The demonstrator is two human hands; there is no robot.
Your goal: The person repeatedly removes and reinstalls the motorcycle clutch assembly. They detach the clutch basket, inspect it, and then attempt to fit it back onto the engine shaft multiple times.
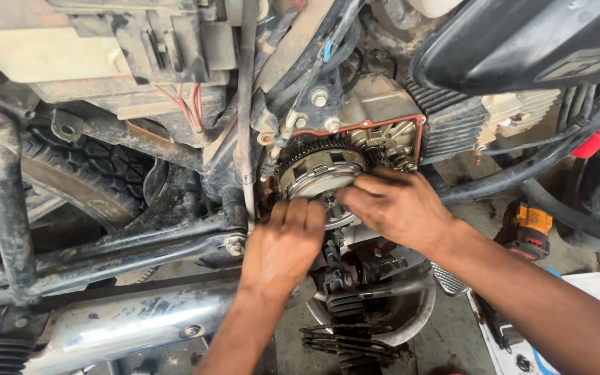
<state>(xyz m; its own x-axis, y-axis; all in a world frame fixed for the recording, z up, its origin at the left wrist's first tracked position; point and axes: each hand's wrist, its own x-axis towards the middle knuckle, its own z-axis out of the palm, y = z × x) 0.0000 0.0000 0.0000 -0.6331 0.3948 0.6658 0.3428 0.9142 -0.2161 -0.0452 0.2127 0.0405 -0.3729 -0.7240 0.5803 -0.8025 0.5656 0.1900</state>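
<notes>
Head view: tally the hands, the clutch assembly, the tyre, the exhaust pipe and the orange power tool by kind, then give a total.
Hands: 2, left hand and right hand, both on the clutch
Clutch assembly: 1
Tyre: 1
Chrome exhaust pipe: 1
Orange power tool: 1
Total: 6

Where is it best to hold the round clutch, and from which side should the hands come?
Probably by its outer rim, from the open side facing the camera. The clutch is a round drum in the opened engine, frame tubes around it. The left hand and right hand already rest on its lower face.
</notes>
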